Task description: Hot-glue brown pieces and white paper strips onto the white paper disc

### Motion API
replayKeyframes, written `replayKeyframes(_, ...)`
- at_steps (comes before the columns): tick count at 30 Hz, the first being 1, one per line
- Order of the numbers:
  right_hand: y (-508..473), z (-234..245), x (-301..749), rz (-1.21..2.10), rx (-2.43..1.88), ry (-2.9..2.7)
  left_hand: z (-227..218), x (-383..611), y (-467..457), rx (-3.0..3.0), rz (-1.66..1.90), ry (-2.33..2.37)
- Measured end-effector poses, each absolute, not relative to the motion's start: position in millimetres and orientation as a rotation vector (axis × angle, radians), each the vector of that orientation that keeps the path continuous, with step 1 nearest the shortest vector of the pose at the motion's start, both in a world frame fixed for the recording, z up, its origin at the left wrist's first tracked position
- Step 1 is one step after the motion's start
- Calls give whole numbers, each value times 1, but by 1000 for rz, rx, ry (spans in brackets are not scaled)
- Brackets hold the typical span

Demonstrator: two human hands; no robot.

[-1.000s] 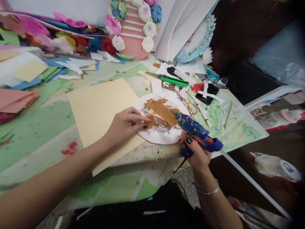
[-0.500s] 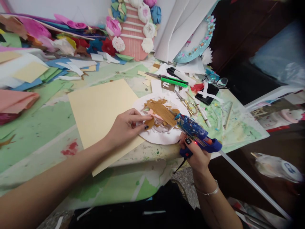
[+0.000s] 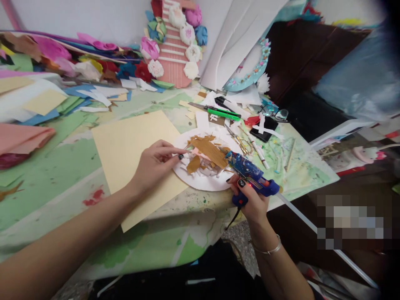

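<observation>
My left hand [image 3: 154, 164] rests on a cream paper sheet [image 3: 131, 146], thumb and forefinger pinched together at the left rim of a white round disc [image 3: 204, 182]. Whether anything is between the fingertips I cannot make out. A small brown rounded piece [image 3: 193, 164] lies on the disc just right of them, among brown paper scraps [image 3: 208, 148] and white shreds. My right hand [image 3: 251, 202] grips a blue glue gun [image 3: 251, 173] at the table's near edge. Its nozzle points left at the scrap heap and a red light shows on it.
Gold scissors [image 3: 243, 143], a green utility knife [image 3: 223, 112], a black phone [image 3: 265, 127] and glasses [image 3: 275, 112] lie beyond the disc. Paper flowers and coloured sheets [image 3: 62, 79] pile up at the back left. A pink flowered board [image 3: 175, 62] and white boards [image 3: 225, 41] lean on the wall.
My left fingers have let go of the brown rounded piece, which now lies on the disc, and drawn back to the disc's left rim. The glue gun has barely moved.
</observation>
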State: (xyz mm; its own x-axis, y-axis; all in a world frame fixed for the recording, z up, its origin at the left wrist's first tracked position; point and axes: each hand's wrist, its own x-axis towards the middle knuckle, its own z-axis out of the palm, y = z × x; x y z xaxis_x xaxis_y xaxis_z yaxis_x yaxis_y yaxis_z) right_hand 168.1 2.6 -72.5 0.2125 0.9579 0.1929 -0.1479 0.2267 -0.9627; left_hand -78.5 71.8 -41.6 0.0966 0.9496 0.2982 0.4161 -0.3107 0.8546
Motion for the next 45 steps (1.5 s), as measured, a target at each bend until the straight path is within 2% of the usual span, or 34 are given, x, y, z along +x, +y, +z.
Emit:
replayKeyframes(2,4,-74,171,999,-990,-1061,-43,-84,77,1761,1179,1550)
replayKeyframes(5,5,-69,172,1045,-945,-1049,-48,-89,87,1924,940,1813)
replayKeyframes(9,9,-47,169,1164,-892,-984,-54,-92,100,2130,599,1923)
replayKeyframes(12,17,-26,169,1225,-871,-904,-52,-94,107,2102,493,1944)
replayKeyframes(18,36,-7,181,1143,-899,-931,-41,-94,112,1901,522,1903)
replayKeyframes(26,47,-2,184,1159,-851,-1010,-41,-122,145,2024,537,1705)
replayKeyframes(39,100,28,130,1416,-723,-1271,-29,-196,197,2108,671,1545)
replayKeyframes(45,129,30,100,1580,-680,-1317,-16,-200,204,2055,876,1616)
